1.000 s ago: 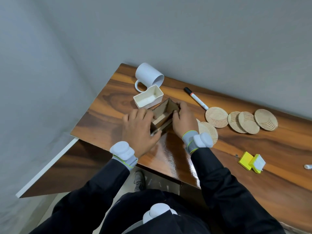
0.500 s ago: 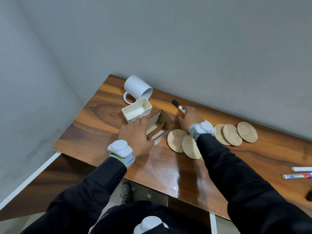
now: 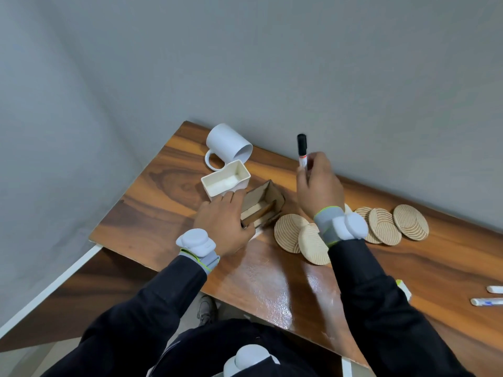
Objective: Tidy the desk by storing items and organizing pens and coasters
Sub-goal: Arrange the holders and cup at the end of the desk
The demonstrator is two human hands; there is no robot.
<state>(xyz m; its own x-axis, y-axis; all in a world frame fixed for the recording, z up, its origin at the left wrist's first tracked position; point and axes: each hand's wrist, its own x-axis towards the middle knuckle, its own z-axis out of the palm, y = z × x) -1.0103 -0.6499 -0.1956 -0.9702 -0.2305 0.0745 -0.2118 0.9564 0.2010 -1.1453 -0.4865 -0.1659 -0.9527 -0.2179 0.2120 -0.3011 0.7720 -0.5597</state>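
Observation:
My right hand [image 3: 318, 186] grips a white marker with a black cap [image 3: 302, 151], lifted above the desk with the cap pointing up. My left hand [image 3: 223, 221] holds the near side of a small wooden organizer box [image 3: 265, 206] that stands on the wooden desk [image 3: 272, 276]. Several round wooden coasters [image 3: 290, 235] lie overlapping to the right of the box, partly hidden by my right wrist. More coasters [image 3: 408, 224] lie further right.
A white mug [image 3: 228, 145] lies on its side at the desk's back left corner, next to a white rectangular container [image 3: 226, 182]. Two white markers [image 3: 487, 300] lie at the right edge. A yellow-edged item [image 3: 404, 288] peeks out beside my right sleeve. The wall runs along the desk's back.
My right hand left the organizer box, reached to the marker behind it and lifted it off the desk. My left hand stayed on the box.

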